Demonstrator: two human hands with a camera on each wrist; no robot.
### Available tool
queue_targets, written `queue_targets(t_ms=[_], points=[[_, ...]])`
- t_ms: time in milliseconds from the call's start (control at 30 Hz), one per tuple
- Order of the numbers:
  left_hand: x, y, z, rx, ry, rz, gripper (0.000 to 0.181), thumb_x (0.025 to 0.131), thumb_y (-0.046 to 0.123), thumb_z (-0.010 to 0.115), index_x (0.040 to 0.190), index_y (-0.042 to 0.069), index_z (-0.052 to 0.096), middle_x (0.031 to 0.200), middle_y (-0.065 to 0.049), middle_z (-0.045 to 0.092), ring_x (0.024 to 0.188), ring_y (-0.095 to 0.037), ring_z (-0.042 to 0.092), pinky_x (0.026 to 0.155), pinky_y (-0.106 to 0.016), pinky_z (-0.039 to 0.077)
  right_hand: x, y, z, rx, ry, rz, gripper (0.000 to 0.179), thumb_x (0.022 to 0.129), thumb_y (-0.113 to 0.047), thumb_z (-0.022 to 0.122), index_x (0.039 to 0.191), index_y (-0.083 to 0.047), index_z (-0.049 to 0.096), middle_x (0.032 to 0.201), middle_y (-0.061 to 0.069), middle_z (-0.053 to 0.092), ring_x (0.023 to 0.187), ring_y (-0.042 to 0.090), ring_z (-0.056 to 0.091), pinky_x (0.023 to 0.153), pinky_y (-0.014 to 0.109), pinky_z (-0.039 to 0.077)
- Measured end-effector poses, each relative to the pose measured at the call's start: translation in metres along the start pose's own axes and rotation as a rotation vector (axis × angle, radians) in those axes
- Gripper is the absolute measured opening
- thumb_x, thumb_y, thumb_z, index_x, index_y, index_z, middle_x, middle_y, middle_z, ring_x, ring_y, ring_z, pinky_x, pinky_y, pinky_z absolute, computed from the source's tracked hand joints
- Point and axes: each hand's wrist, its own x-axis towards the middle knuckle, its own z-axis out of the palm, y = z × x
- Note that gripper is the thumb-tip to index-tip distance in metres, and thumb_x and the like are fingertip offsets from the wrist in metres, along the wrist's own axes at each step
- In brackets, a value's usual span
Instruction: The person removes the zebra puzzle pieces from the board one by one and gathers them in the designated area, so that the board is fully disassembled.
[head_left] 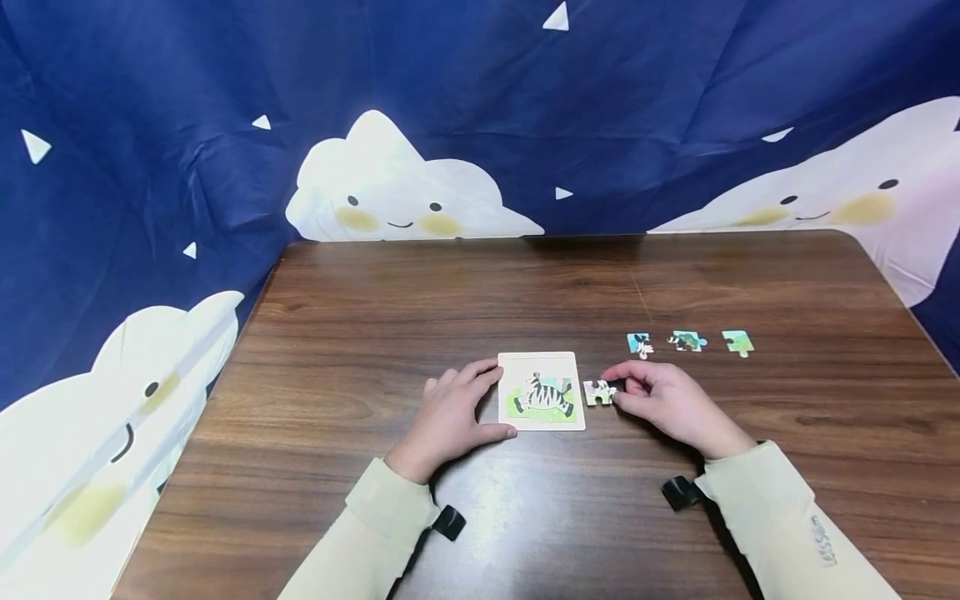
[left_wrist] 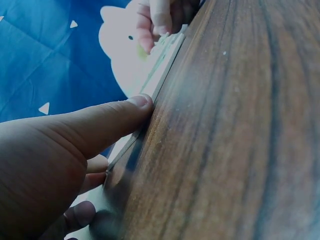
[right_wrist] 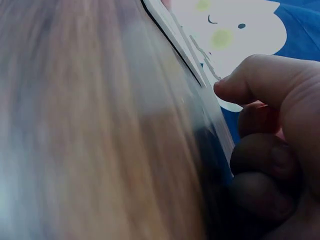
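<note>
A square puzzle board (head_left: pixel 542 360) with a pale border lies on the wooden table, and a zebra picture fills part of it. My left hand (head_left: pixel 453 414) grips the board's left side, thumb at the near corner and fingers at the far one. Close to the board's right edge, my right hand (head_left: pixel 671 402) pinches a jigsaw puzzle piece (head_left: pixel 597 392) between thumb and forefinger. In the left wrist view the left thumb (left_wrist: pixel 135 102) presses on the edge of the board (left_wrist: pixel 167 62). The right wrist view shows the other right-hand fingers (right_wrist: pixel 265 155) curled under.
Three loose puzzle pieces lie in a row beyond the right hand: a left one (head_left: pixel 640 344), a middle one (head_left: pixel 687 341) and a green right one (head_left: pixel 738 342). A blue curtain (head_left: pixel 600 108) with clouds hangs behind the brown table (head_left: pixel 360 317).
</note>
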Motion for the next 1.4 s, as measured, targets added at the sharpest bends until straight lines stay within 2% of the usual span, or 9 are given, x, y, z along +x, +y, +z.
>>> queue_targets(t_ms=[267,733,1100,1400], points=[[0.000,-0.001,0.000,-0.001,0.006,-0.001,0.088,0.073,0.060,0.081,0.147,0.020,0.054,0.153,0.008,0.045,0.108,-0.019,0.053,0.083,-0.040,0.033,-0.006,0.011,-0.016,-0.018,0.012,0.058,0.024,0.088,-0.008,0.070,0.111,-0.013,0.073,0.065,-0.009,0.042,0.055,0.003,0.038,0.057,0.024,0.035],[0.001,0.000,0.000,0.012,-0.004,0.001,0.089,0.073,0.061,0.080,0.147,0.021,0.053,0.153,0.008,0.045,0.108,-0.019,0.053,0.083,-0.040,0.034,-0.016,0.029,-0.042,-0.109,0.050,0.097,0.022,0.089,-0.006,0.068,0.110,-0.010,0.073,0.065,-0.006,0.044,0.057,0.007,0.041,0.057,0.026,0.033],[-0.001,-0.002,0.000,-0.003,0.008,-0.003,0.088,0.073,0.060,0.081,0.146,0.021,0.054,0.153,0.008,0.045,0.107,-0.019,0.053,0.082,-0.040,0.033,-0.013,0.027,-0.047,-0.130,-0.008,0.142,0.025,0.089,-0.007,0.068,0.114,-0.010,0.072,0.067,-0.001,0.047,0.060,0.012,0.044,0.058,0.027,0.034],[0.000,-0.001,0.001,0.008,0.002,0.001,0.088,0.073,0.061,0.080,0.147,0.021,0.054,0.153,0.009,0.045,0.109,-0.019,0.053,0.082,-0.040,0.034,-0.016,0.029,-0.048,-0.146,-0.005,0.159,0.027,0.089,-0.006,0.067,0.115,-0.008,0.072,0.066,-0.001,0.048,0.060,0.011,0.044,0.058,0.027,0.034]])
